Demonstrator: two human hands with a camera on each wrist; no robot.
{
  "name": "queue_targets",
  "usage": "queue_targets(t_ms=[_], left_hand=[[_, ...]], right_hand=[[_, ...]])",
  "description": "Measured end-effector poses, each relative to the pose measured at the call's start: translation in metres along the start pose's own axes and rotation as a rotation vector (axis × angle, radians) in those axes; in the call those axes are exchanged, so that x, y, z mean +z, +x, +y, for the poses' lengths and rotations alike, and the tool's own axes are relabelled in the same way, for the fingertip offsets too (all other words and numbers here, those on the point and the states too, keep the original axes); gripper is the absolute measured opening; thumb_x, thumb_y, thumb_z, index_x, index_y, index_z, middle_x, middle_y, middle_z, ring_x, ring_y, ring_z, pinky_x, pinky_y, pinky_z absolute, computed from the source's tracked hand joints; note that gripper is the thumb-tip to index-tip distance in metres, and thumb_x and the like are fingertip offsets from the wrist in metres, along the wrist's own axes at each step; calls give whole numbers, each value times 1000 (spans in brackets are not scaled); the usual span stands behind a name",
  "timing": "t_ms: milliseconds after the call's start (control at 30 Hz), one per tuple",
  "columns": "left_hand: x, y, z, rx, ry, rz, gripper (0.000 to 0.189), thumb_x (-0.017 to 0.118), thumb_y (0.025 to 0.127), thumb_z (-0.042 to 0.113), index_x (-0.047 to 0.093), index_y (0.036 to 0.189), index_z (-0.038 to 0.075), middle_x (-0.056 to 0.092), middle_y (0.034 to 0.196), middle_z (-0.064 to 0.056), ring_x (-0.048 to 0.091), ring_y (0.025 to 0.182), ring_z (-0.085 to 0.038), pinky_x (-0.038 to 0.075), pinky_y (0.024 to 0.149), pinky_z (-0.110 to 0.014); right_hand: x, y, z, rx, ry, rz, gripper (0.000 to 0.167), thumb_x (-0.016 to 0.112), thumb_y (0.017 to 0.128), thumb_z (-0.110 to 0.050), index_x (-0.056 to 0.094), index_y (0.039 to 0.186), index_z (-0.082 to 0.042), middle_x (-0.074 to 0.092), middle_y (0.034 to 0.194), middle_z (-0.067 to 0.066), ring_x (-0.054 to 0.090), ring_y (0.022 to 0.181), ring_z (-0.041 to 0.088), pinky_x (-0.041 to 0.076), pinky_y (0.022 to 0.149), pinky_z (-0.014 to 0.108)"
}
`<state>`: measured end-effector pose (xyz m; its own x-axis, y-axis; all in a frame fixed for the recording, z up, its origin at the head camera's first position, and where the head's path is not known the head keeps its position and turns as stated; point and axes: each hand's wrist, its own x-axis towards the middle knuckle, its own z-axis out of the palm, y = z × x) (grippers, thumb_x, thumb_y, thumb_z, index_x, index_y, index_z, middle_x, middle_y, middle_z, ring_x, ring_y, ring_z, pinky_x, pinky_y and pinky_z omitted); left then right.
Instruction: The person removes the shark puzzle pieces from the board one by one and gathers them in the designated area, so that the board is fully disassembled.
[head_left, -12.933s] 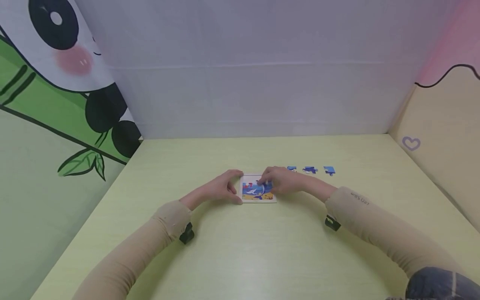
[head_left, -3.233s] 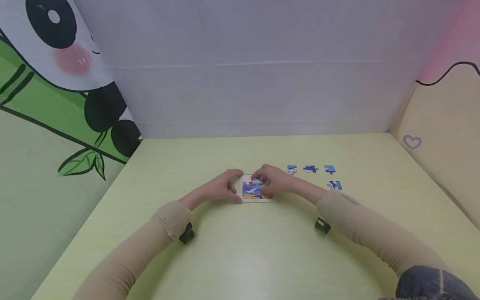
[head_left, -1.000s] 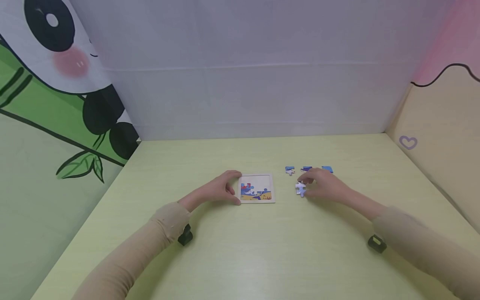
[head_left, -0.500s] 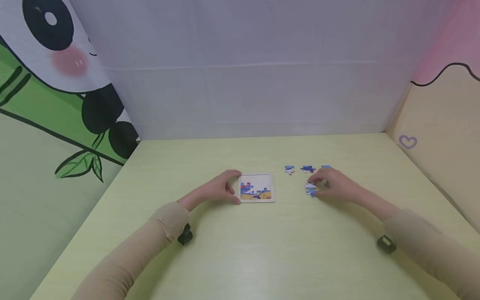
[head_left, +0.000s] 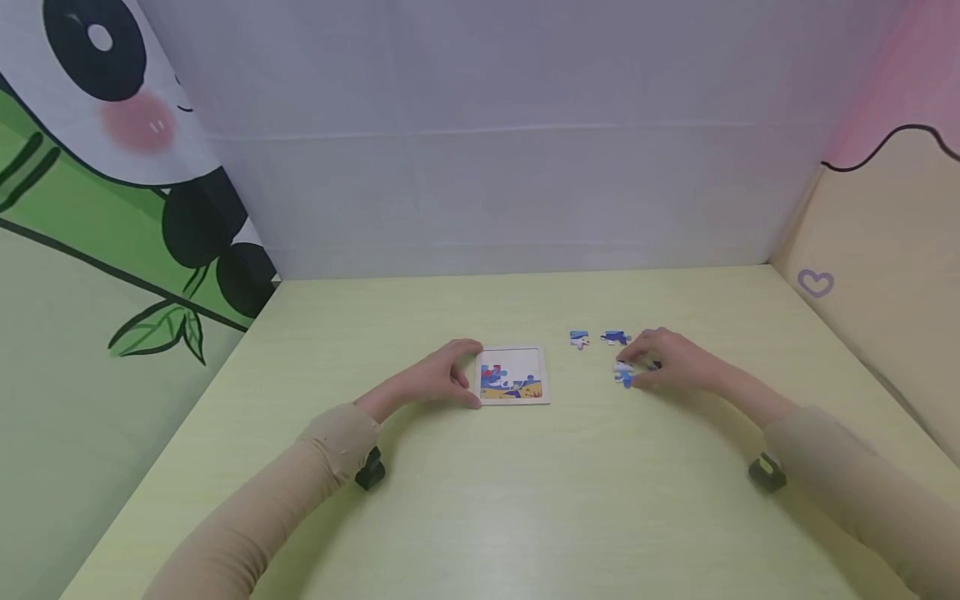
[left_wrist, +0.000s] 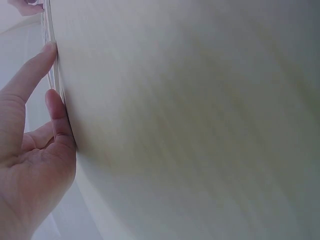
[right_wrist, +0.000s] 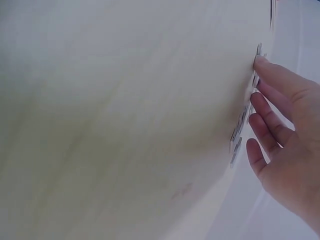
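Note:
In the head view my left hand (head_left: 435, 372) holds the small square puzzle tray (head_left: 546, 379) at its left side, fingers at the upper corner and thumb at the lower one. Pieces with a sea picture fill the tray's lower part, and its upper part is bare white. Right of the tray, my right hand (head_left: 675, 362) pinches a blue-and-white puzzle piece (head_left: 623, 375) at table level between thumb and fingers. In the right wrist view the thumb and fingers (right_wrist: 265, 107) are bent beside several thin pieces seen edge-on.
Behind the right hand lie a loose puzzle piece (head_left: 579, 338) and a dark blue puzzle piece (head_left: 615, 337). Other pieces are mostly covered by that hand. The pale table (head_left: 480, 500) meets a grey cloth backdrop (head_left: 480, 200) at its far edge.
My right hand has come away from the tray with a puzzle piece and carried it right, to below the row of loose pieces. Fewer pieces are in the tray. The left hand has stayed put.

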<state>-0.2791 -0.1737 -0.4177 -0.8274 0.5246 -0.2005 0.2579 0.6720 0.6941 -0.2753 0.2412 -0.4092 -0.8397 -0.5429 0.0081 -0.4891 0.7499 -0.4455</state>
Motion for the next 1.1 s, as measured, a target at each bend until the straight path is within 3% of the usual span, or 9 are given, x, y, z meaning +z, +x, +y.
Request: queue_targets(t_ms=[200, 1100], left_hand=[[0, -1, 0, 11, -6, 0, 96, 87, 75, 23, 32, 153, 10, 24, 161, -9, 59, 90, -13, 51, 84, -23], [-1, -2, 2, -2, -14, -4, 96, 87, 76, 23, 32, 153, 11, 25, 161, -8, 59, 89, -13, 50, 83, -22]], right_hand=[[-3, 3, -2, 29, -1, -19, 37, 79, 82, -16, 71, 118, -12, 67, 121, 10, 57, 114, 31, 46, 100, 53], [-5, 4, 2, -7, 6, -26, 36, 79, 84, -18, 71, 118, -13, 67, 121, 8, 57, 116, 32, 44, 99, 57]])
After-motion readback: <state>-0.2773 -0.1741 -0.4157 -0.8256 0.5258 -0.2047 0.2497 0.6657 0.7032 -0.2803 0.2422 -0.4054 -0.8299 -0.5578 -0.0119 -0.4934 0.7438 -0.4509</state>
